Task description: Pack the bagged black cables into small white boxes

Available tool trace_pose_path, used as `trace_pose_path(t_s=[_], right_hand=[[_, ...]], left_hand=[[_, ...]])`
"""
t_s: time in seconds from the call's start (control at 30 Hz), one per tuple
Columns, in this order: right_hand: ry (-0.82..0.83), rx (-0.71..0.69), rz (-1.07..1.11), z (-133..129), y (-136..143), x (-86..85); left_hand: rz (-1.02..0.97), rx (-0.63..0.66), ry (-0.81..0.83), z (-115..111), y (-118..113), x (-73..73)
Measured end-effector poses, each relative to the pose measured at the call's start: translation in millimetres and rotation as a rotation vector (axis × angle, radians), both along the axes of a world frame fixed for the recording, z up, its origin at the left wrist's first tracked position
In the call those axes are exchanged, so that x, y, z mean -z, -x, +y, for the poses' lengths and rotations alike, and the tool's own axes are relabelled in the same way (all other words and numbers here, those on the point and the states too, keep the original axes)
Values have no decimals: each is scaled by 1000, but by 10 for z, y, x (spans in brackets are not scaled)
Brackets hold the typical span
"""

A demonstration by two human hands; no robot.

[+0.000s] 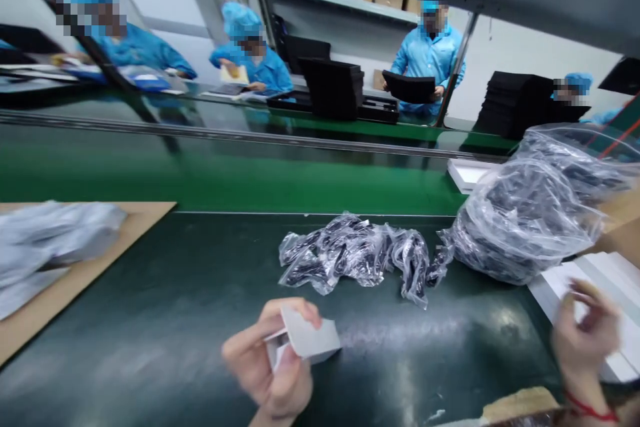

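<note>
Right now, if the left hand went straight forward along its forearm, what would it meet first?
Probably the small plastic bags of dark items, lying ahead of the left hand, though its height is unclear.

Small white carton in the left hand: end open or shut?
Open: the small white carton shows a raised flap and a gap at the end gripped by the left hand.

From my left grip (260, 370) I had an open lane leftward across the surface (165, 307) to the cardboard sheet (143, 216); ahead, a bagged heap (350, 253) blocked the way, a bulging bag (515, 227) farther right.
</note>
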State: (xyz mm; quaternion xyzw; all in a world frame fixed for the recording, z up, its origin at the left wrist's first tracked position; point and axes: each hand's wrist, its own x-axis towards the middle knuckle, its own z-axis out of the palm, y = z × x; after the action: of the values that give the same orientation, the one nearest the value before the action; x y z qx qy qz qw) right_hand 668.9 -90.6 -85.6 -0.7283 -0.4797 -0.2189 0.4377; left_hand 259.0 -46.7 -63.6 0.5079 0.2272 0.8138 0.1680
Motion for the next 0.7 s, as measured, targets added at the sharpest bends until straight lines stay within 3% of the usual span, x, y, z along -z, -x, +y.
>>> trace_pose_path(t_s=[0.1, 0.13, 0.2, 0.33, 0.47, 0.6, 0.7], right_hand=[[299, -402, 57, 307, 858, 129], [365, -448, 93, 422, 1056, 163], [446, -405, 181, 652, 1285, 221], [554, -260, 376, 977, 1242, 308], [617, -320, 576, 970, 1081, 263], [647, -518, 816, 727, 1082, -12], [528, -856, 1106, 493, 1201, -292]], left_hand=[[82, -30, 8, -29, -164, 88], [135, -20, 33, -39, -191, 121], [222, 1, 67, -54, -221, 164], [256, -28, 93, -42, -241, 144], [275, -31, 123, -21, -243, 110], [345, -26, 153, -45, -265, 120], [421, -54, 154, -71, -304, 113]])
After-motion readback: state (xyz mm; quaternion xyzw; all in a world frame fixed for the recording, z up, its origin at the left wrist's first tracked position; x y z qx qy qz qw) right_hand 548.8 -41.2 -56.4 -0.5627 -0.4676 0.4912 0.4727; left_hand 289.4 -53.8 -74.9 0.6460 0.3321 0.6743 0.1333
